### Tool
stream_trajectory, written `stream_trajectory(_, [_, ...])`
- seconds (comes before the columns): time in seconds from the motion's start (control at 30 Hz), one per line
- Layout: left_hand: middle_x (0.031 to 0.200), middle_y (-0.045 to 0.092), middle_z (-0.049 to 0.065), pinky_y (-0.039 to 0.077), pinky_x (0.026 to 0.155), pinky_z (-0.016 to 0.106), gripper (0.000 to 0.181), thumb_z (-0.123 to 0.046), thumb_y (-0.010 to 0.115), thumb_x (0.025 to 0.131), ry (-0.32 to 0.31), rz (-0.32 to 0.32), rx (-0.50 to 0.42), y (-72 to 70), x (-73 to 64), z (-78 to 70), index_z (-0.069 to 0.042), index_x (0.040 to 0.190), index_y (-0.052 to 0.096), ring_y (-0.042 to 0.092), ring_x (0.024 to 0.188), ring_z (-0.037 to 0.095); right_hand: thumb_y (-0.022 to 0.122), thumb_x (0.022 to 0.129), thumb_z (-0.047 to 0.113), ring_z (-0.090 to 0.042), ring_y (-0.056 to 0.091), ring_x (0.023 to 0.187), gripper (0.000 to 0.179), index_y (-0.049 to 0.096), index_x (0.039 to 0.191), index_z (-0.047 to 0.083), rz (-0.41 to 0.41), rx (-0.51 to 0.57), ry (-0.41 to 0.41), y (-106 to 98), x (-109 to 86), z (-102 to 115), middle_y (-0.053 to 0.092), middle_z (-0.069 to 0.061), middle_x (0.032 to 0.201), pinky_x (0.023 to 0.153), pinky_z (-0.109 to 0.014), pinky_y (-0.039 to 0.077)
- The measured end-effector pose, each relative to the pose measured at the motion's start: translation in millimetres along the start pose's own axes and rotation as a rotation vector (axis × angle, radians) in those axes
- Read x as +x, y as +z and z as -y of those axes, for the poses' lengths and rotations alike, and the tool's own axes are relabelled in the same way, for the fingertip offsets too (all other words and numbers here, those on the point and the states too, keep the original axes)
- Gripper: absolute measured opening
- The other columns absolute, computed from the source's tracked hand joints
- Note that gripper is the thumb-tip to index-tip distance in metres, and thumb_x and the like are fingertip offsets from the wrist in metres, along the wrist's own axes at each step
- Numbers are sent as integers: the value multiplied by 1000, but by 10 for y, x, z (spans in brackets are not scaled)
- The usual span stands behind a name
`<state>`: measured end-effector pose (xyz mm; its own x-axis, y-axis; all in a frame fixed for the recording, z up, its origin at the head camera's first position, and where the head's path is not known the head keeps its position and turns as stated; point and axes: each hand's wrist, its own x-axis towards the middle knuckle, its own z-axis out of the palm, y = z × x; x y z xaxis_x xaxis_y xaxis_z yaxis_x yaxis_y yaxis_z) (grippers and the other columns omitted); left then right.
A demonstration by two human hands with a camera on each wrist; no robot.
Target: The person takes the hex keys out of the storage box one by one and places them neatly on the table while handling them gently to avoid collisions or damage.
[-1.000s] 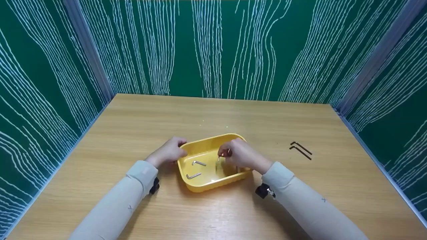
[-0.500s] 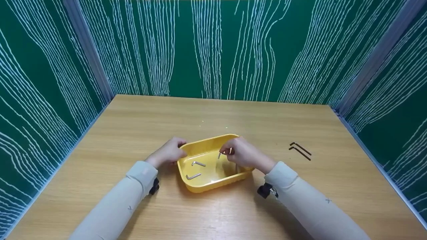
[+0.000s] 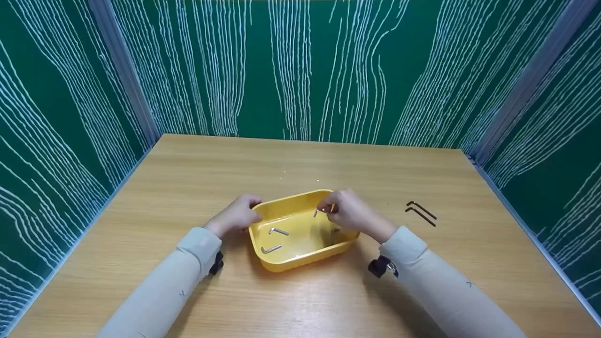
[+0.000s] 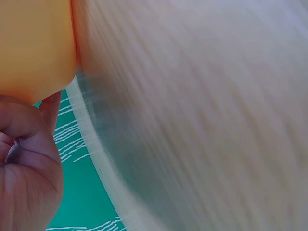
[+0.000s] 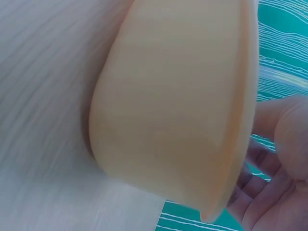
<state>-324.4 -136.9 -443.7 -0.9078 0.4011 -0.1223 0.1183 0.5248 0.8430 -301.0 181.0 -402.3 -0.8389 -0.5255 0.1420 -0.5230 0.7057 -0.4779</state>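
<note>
A yellow plastic bin [image 3: 296, 264] sits at an angle on the table. My left hand [image 3: 236, 216] grips its left end, thumb over the rim; the left wrist view shows that hand [image 4: 29, 168] at the bin's corner. Over the bin's right part, my right hand [image 3: 352, 211] pinches a silver L-shaped hex key [image 3: 316, 213], its short end poking out past the fingertips. In the right wrist view the bin wall [image 5: 168, 106] covers the fingertips and the key. On the bin floor lie silver hex keys [image 3: 279, 231], [image 3: 271, 249], and another [image 3: 334, 234] below my right hand.
Two dark hex keys [image 3: 425, 210] lie side by side on the wooden table [image 3: 300, 305], right of the bin. A few tiny light specks [image 3: 318, 180] dot the table behind it. Green walls with white lines [image 3: 256, 70] enclose the back and sides.
My right hand has drawn a little to the right and up, carrying the pinched hex key, and uncovers more of the key beneath it. My left hand stays on the bin.
</note>
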Motion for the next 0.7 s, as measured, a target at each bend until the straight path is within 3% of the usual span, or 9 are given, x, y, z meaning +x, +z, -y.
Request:
stream_trajectory(0.3, [86,61,3,42,47,23,30,1,56,90,-37,-6,-8,3,-5,-16,-2,116,72,49,54,11,72,90,-8,-20,64,79,21,84,105,2,-47,1,-9,-77,-24,-56,78,-16,95,72,-34,60])
stream_trajectory(0.7, [86,61,4,42,47,23,29,1,56,91,-41,-10,-9,7,4,5,-2,115,72,50,54,11,73,92,-8,-23,66,82,24,84,110,3,-64,16,50,-173,-91,-119,80,-19,104,80,-41,66])
